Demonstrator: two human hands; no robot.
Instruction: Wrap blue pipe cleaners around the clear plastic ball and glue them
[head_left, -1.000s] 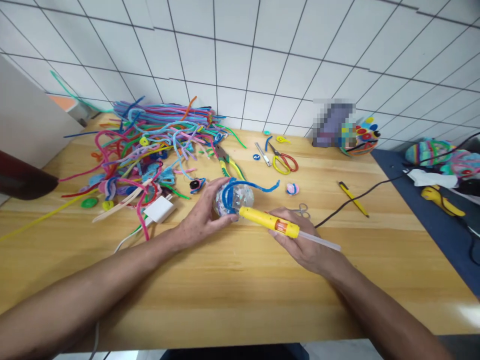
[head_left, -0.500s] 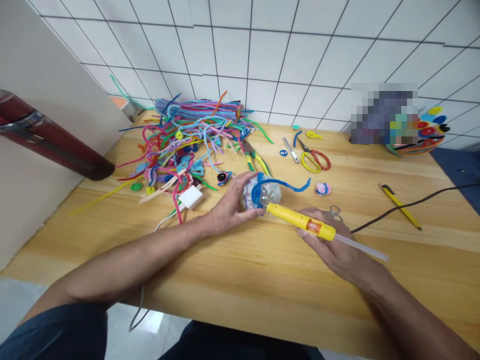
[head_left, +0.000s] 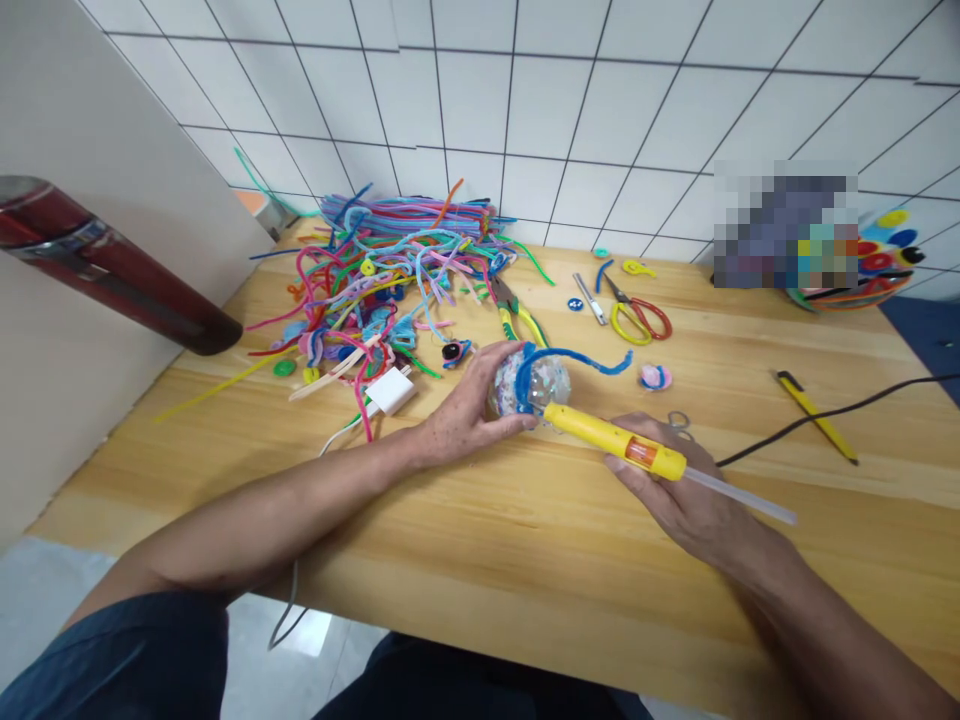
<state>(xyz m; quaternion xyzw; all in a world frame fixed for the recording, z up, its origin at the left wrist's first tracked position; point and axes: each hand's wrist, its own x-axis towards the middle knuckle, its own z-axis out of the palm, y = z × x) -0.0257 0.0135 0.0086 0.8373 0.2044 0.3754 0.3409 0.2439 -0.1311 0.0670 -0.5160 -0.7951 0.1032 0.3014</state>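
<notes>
My left hand (head_left: 480, 405) is closed around the left side of a clear round ball (head_left: 551, 378) with glittery, pale bits inside. A blue pipe cleaner (head_left: 523, 375) wraps over the ball, and its loose end sticks out to the right. In my right hand (head_left: 667, 490) is a yellow hot glue gun (head_left: 607, 438), fingers closed about its handle underneath. Its nozzle points at the ball's lower edge by the blue pipe cleaner; whether they touch I cannot tell. A whitish glue stick (head_left: 742, 495) juts from the gun's back end.
Behind my left hand lies a heap of coloured pipe cleaners (head_left: 405, 220). Pliers (head_left: 517, 312), scissors (head_left: 637, 315), a small pink ball (head_left: 655, 377), a yellow cutter (head_left: 817, 418) and a white charger (head_left: 390, 390) lie around. A dark red flask (head_left: 112, 270) stands left. A black cord (head_left: 825, 413) crosses the right side.
The whole view has shifted slightly, so everything sits a little further right. Both hands keep their hold on the ball and the glue gun, and the nozzle stays by the blue pipe cleaner.
</notes>
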